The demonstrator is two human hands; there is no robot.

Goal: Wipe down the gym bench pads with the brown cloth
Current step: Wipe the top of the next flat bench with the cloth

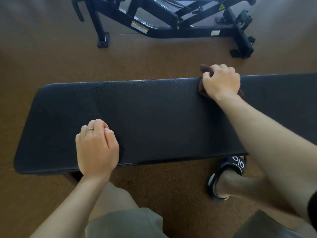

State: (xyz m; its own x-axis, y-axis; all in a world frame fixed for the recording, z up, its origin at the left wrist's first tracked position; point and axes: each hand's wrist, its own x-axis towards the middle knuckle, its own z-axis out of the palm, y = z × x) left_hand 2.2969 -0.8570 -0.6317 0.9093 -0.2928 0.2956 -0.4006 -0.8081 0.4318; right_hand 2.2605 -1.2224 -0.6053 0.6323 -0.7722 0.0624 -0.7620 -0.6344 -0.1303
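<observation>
Your left hand (97, 148) rests curled, empty, on bench pad (154, 121). Right hand (221, 81) grips brown cloth (206, 69) at far edge; wiping looks midway, finished share unclear.

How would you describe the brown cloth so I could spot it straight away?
Start with the long black bench pad lying across the middle of the view. Follow its far edge toward the right to the right hand, which grips the brown cloth and presses it on that edge. Only reddish-brown bits peek out around the fingers; the left hand rests on the pad and holds nothing.
</observation>
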